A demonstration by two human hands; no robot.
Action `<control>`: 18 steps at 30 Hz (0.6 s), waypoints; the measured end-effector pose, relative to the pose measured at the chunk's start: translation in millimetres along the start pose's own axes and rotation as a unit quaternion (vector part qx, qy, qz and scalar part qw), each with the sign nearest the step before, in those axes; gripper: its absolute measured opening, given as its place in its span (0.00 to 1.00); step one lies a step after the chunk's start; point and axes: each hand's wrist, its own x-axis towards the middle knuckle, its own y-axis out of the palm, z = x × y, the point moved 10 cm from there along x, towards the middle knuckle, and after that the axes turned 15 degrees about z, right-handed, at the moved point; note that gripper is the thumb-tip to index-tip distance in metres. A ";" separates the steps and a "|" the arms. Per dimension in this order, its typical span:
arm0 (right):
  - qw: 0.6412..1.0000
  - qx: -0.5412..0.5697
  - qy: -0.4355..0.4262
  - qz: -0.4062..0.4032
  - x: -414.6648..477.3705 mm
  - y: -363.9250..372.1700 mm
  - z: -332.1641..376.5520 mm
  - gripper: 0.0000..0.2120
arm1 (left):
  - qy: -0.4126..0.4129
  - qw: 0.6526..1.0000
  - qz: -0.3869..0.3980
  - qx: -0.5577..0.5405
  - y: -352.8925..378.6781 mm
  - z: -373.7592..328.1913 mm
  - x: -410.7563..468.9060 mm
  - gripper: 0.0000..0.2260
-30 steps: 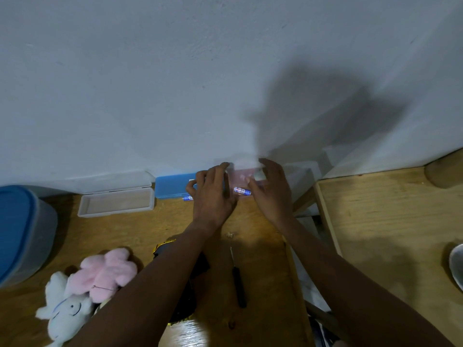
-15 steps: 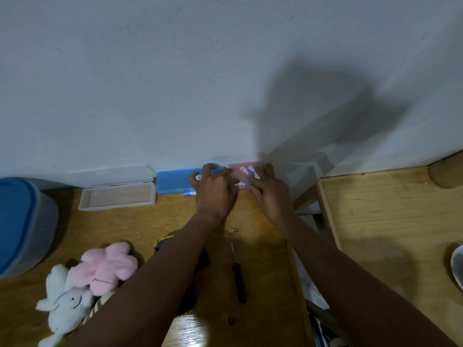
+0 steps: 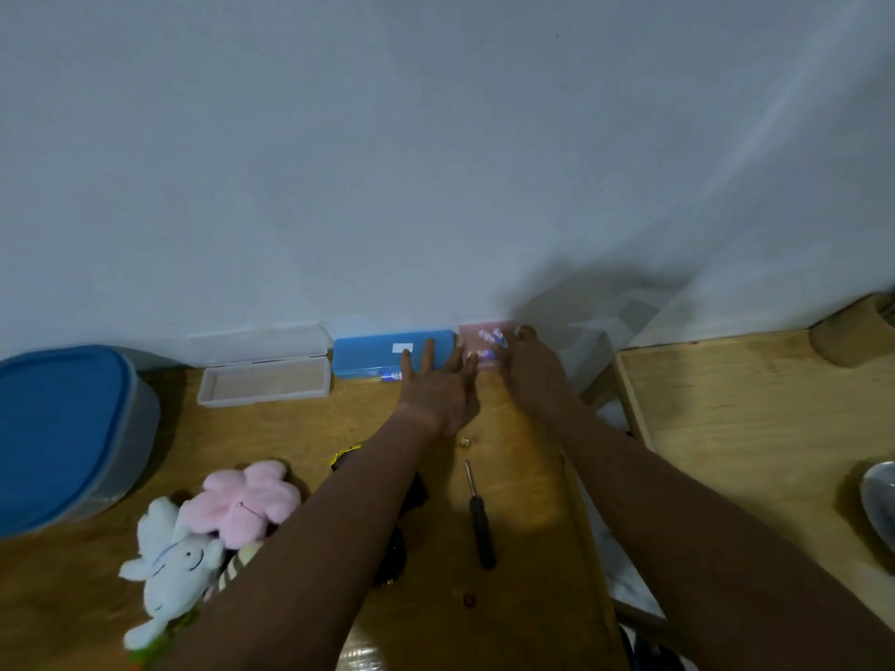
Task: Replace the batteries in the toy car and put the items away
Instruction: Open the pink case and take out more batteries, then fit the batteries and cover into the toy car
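A wooden table (image 3: 290,428) stands against a plain pale wall (image 3: 436,162). Far to the left of both hands sits a clear tub with a blue lid (image 3: 58,433), and nearer the viewer lie a white plush toy (image 3: 169,564) and a pink plush toy (image 3: 247,501), touching each other. Back at the wall, left of the fingers, an open clear plastic case (image 3: 264,387) lies with its long side along the wall. Next to it is a closed blue case (image 3: 382,351), also lengthwise along the wall. The person's left hand (image 3: 436,394) lies flat, fingers spread and holding nothing, with its fingertips over the blue case's right end. Just below those fingertips, a blue battery (image 3: 391,376) peeks out, lying on its side along the case's front edge. Touching the blue case on the right is a pink case (image 3: 484,341), holding several small batteries with blue and white wrappers, too blurred to count. The right hand (image 3: 525,365) rests at the pink case's right edge, fingers curled over it; whether it is gripping anything cannot be told. Below the left wrist lies a small brass-coloured piece (image 3: 465,442), and nearer still a black-handled screwdriver (image 3: 479,515), its shaft pointing away toward the hands. A dark toy car (image 3: 392,525) with yellow trim is mostly hidden under the left forearm. To the right, across a gap, stands a second wooden surface (image 3: 750,428).
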 end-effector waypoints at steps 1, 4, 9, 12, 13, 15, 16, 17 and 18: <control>1.000 0.022 0.014 0.002 -0.2 -0.5 -5.1 0.20 | 0.001 1.000 -0.003 -0.003 3.2 0.4 1.4 0.30; 0.999 0.030 0.018 -0.006 0.2 -3.9 -8.7 0.18 | 0.004 1.000 -0.030 -0.001 7.7 0.7 3.8 0.30; 0.999 -0.026 0.018 -0.004 0.6 -6.4 -3.9 0.17 | -0.002 0.999 -0.042 0.012 2.1 -1.0 7.0 0.29; 0.992 -0.118 0.014 0.040 -1.9 -11.7 11.6 0.20 | -0.005 0.998 -0.047 -0.038 -1.4 -0.6 -2.4 0.30; 0.991 -0.118 0.018 0.055 -3.2 -13.9 13.3 0.23 | -0.010 0.996 -0.057 -0.071 -0.7 2.9 -10.3 0.32; 0.994 -0.077 0.028 0.071 -10.6 -15.8 16.8 0.27 | -0.030 0.983 -0.100 -0.154 -0.3 16.6 -34.3 0.31; 0.997 -0.055 0.010 0.047 -16.5 -17.4 24.9 0.27 | -0.044 0.971 -0.133 -0.192 -0.9 26.3 -49.6 0.29; 0.999 -0.031 -0.010 0.006 -27.8 -19.7 36.7 0.26 | -0.062 0.958 -0.168 -0.223 -1.3 37.1 -66.9 0.27; 0.999 -0.002 -0.024 -0.038 -40.8 -20.8 48.0 0.22 | -0.083 0.943 -0.204 -0.250 -0.8 49.4 -84.4 0.24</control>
